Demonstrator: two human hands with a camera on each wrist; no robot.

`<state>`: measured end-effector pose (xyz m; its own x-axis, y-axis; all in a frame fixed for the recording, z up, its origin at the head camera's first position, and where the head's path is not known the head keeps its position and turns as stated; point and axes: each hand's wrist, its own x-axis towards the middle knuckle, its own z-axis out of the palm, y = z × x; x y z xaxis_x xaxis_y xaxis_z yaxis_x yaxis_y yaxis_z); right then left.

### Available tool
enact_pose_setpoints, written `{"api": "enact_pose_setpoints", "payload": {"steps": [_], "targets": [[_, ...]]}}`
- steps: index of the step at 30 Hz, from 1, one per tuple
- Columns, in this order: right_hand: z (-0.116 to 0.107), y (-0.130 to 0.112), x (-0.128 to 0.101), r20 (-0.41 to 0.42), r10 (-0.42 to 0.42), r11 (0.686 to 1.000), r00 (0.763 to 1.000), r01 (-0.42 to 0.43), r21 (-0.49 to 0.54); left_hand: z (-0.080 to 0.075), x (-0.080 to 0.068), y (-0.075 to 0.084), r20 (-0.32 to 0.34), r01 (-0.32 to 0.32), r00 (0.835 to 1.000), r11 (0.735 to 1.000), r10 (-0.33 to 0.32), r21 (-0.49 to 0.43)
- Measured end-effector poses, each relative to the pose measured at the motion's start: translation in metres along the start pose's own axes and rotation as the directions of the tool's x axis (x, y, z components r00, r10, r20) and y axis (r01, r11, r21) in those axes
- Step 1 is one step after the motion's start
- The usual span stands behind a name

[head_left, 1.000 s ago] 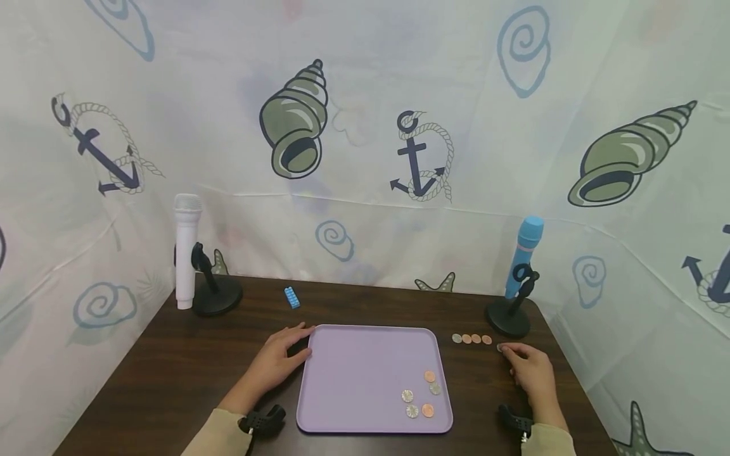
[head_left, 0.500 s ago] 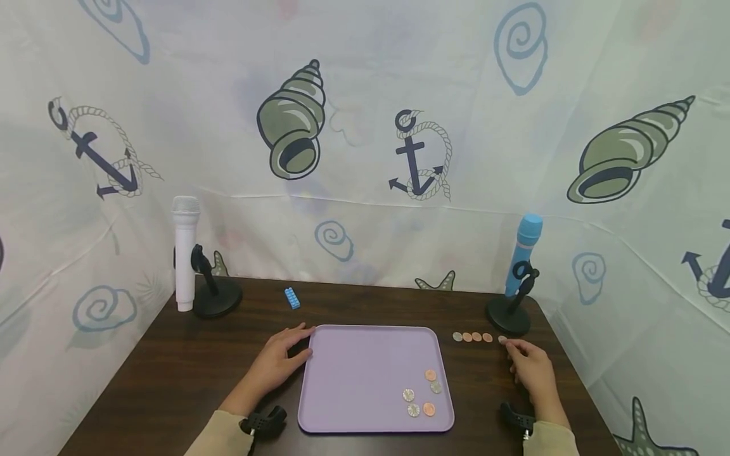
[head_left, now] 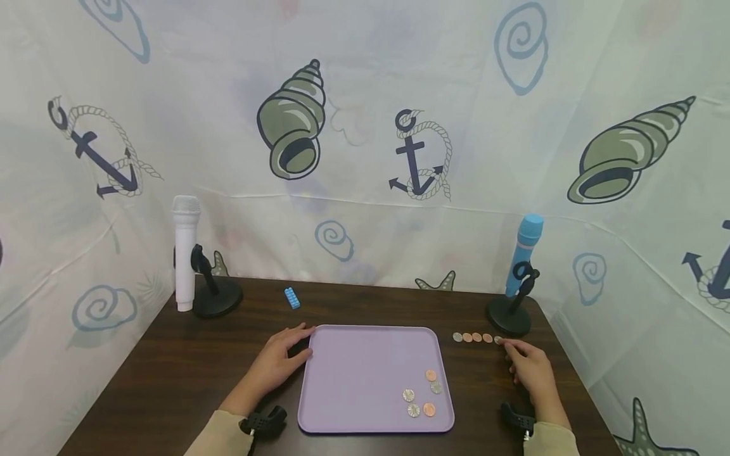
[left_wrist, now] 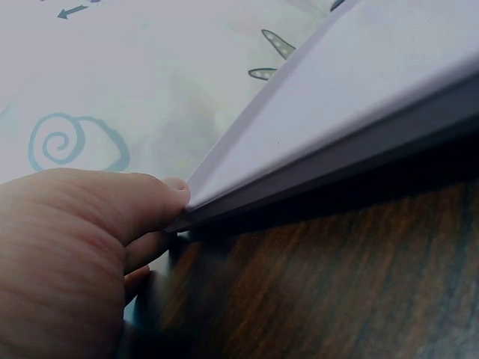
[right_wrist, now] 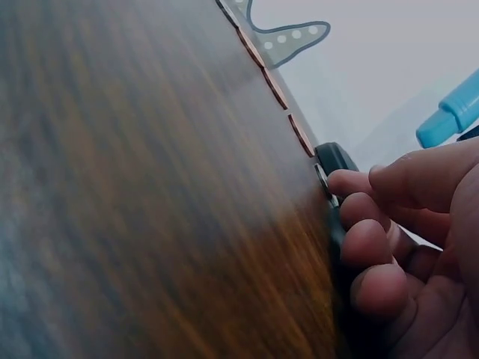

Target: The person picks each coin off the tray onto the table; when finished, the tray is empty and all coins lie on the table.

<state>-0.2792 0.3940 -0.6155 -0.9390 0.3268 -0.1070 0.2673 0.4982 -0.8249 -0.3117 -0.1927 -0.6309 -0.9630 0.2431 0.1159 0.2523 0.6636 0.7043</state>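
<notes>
My left hand (head_left: 279, 359) touches the left edge of a lilac tray (head_left: 365, 380), fingers spread; in the left wrist view a fingertip (left_wrist: 174, 187) meets the tray's rim (left_wrist: 281, 161). My right hand (head_left: 531, 369) is right of the tray, a fingertip on a silver coin (head_left: 498, 340) lying flat on the table. In the right wrist view that coin (right_wrist: 322, 178) is partly hidden by my curled fingers (right_wrist: 364, 241). It ends a row made of a silver coin (head_left: 457, 337) and three copper coins (head_left: 477, 337). Several silver and copper coins (head_left: 413, 410) lie in the tray's lower right.
A blue toy microphone (head_left: 520, 256) on a black stand (head_left: 507, 318) rises just behind the coin row. A white microphone (head_left: 185, 253) on another stand (head_left: 217, 297) is at the far left. A blue toy brick (head_left: 292, 297) lies behind the tray. A patterned cloth (head_left: 365, 240) hangs behind the table.
The silver coin under my right fingertips has slid left and now sits close to the end of the row. My left hand and the tray have stayed in place.
</notes>
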Motion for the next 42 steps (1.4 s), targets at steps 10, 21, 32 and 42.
{"api": "enact_pose_setpoints", "payload": {"steps": [10, 21, 32, 42], "targets": [[0.001, 0.003, 0.001, 0.016, -0.003, 1.000, 1.000, 0.003, 0.014, -0.001, -0.001, 0.002, 0.007, 0.008, 1.000, 1.000, -0.008, 0.001], [0.002, 0.001, -0.004, -0.145, 0.030, 0.955, 0.989, 0.015, 0.295, 0.001, 0.001, 0.004, 0.003, -0.004, 1.000, 1.000, 0.004, -0.003], [0.051, -0.058, -0.056, 0.095, -0.422, 0.905, 0.902, 0.426, -0.020, -0.002, -0.002, 0.002, 0.001, 0.011, 1.000, 1.000, -0.011, -0.028], [0.079, -0.114, -0.102, 0.566, -0.445, 0.561, 0.694, 0.708, -0.428, -0.001, -0.003, 0.002, -0.010, -0.001, 1.000, 0.999, 0.001, -0.035]]}}
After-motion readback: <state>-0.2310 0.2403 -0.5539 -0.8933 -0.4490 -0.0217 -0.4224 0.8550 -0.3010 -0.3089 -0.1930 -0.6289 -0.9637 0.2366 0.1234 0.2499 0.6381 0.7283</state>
